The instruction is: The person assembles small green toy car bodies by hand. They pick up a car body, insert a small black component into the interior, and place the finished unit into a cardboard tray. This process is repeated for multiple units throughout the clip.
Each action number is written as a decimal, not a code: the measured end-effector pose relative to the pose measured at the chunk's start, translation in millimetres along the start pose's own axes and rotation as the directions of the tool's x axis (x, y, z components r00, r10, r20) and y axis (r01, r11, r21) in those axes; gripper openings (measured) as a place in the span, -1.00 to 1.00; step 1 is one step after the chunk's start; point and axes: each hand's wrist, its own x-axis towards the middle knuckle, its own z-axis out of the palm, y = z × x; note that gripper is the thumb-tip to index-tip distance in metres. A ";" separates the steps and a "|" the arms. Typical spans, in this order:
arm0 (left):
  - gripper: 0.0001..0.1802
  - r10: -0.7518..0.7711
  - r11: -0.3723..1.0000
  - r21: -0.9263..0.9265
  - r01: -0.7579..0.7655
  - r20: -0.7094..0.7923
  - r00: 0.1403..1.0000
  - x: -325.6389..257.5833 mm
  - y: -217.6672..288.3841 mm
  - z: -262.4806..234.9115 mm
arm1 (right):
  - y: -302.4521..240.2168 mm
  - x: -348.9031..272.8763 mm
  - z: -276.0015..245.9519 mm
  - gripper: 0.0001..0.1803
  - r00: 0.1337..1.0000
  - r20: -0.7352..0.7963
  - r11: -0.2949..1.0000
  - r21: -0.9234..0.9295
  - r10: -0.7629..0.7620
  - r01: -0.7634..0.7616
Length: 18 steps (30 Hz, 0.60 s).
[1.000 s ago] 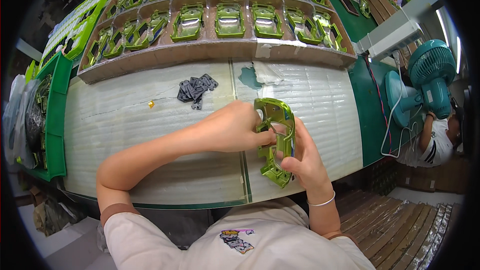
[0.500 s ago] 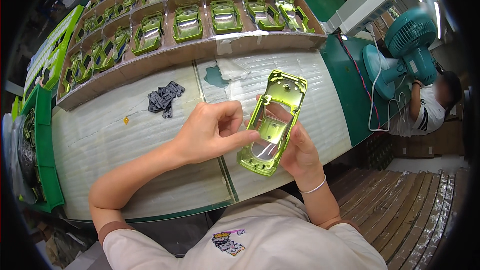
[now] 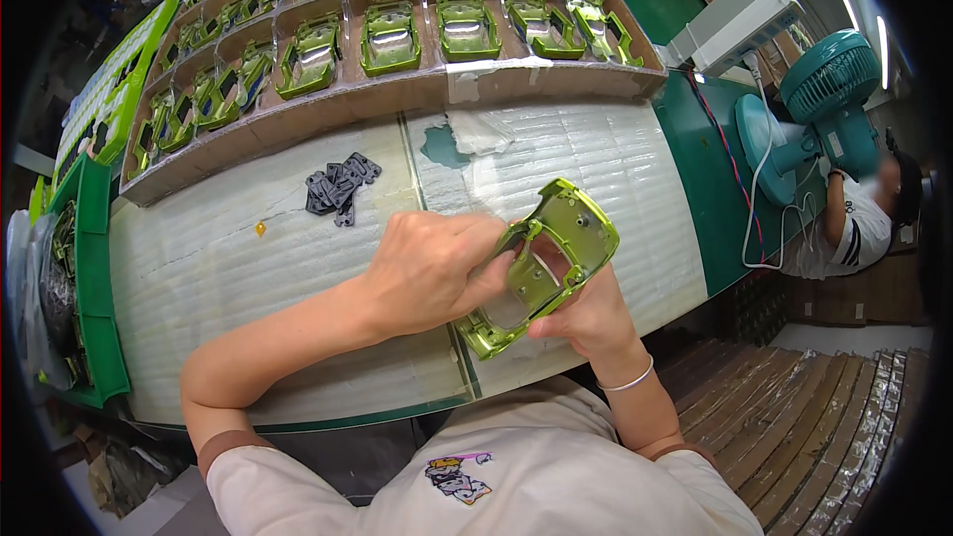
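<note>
A shiny green plastic toy car body shell (image 3: 579,230) is tilted in front of me, its hollow inside facing up. My right hand (image 3: 596,314) is closed round its right side from below, thumb near the lower edge. Against the shell's left side, my left hand (image 3: 429,263) is closed, with its thumb and fingertips at the middle opening. Whether those fingertips also pinch a small part is hidden. Beyond the left hand, a small pile of dark grey plastic parts (image 3: 340,189) lies on the foam-covered bench (image 3: 218,268). A tiny yellow piece (image 3: 260,229) is beside the pile.
A divided cardboard tray (image 3: 377,94) full of green shells spans the back. At the left stands a green crate (image 3: 97,288) with bagged parts. A teal fan (image 3: 834,79), cables and a white metal post (image 3: 740,30) are at right, with another person (image 3: 864,218) beyond.
The shell has tipped and turned, its far end swinging right and down. My left hand has closed in on the shell's left side. The whole view has shifted slightly.
</note>
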 end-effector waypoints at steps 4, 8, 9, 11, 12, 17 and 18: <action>-0.82 0.054 0.998 0.030 -0.052 -0.046 0.998 -1.5 -2.6 3.5 | 1.0 0.0 -4.1 -0.20 0.999 0.030 0.997 -0.080 -0.020 0.022; -0.77 -0.008 0.991 0.137 -0.001 0.065 0.998 2.4 3.4 -4.5 | -0.2 -3.8 2.6 -0.20 0.996 -0.055 0.998 -0.025 -0.064 0.063; -0.70 -0.093 0.995 0.042 0.088 0.127 0.988 2.3 0.2 -6.6 | -0.7 -2.0 3.7 -0.17 0.993 -0.091 0.997 0.005 -0.074 0.074; -0.51 -0.090 0.982 -0.169 0.089 0.001 0.996 4.5 0.5 -11.4 | 1.8 -5.4 4.5 -0.11 0.983 -0.174 0.995 0.069 -0.056 0.069; -0.38 -0.038 0.984 -0.173 0.039 0.004 0.999 6.1 2.9 -9.1 | 3.0 -4.4 3.4 -0.14 0.977 -0.197 0.991 0.091 -0.080 0.099; -0.25 -0.029 0.990 -0.134 0.039 0.077 0.997 9.1 11.6 -12.2 | 1.4 -3.5 4.2 -0.09 0.963 -0.167 0.972 0.071 -0.210 0.225; -0.26 -0.063 0.990 -0.124 0.072 0.069 0.996 11.3 11.5 -17.3 | 4.2 -0.2 -2.6 -0.02 0.965 -0.101 0.969 -0.087 -0.241 0.233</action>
